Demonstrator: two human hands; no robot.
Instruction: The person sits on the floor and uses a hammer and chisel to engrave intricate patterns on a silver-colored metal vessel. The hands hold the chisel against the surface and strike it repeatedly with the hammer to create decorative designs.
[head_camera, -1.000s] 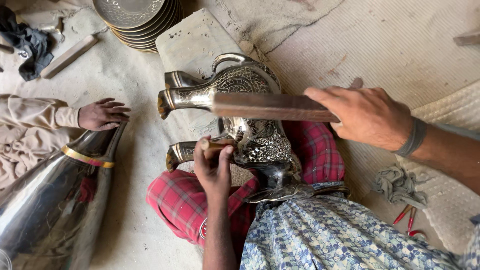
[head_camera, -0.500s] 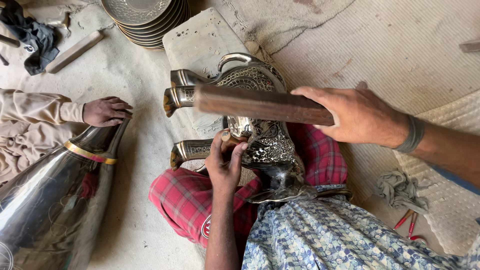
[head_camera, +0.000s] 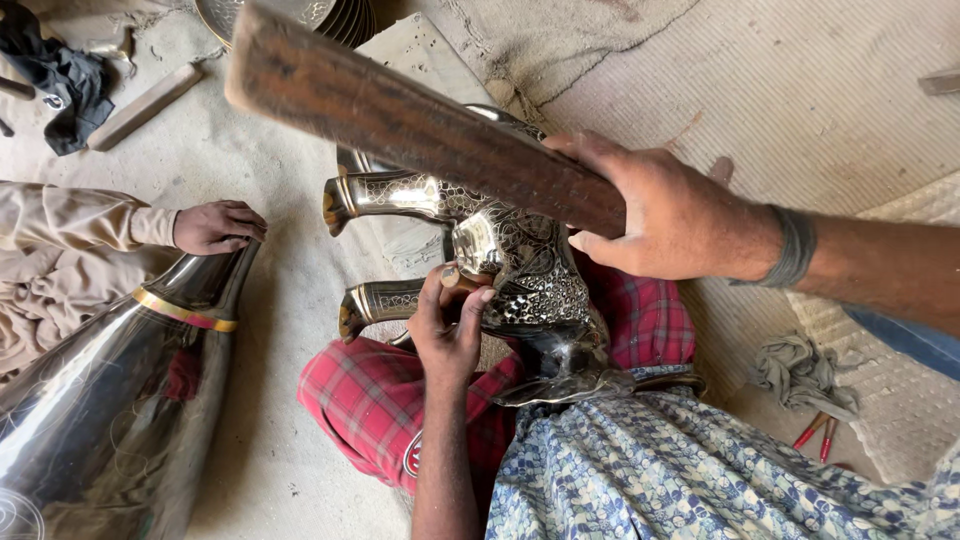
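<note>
An engraved silver metal animal figure lies across my lap on a red checked cloth, its two legs pointing left. My left hand pinches a small brown punch upright against the figure's body. My right hand grips a long dark wooden bat, raised high and slanting up to the left above the figure.
Another person's hand in a beige sleeve rests on the neck of a large polished metal vessel at left. Stacked metal plates sit at top. A wooden block, dark cloth, grey rag and red-handled tools lie on the floor.
My right hand has swung the wooden bat upward, from lying flat over the figure to high and close to the camera. My left hand keeps the punch on the figure.
</note>
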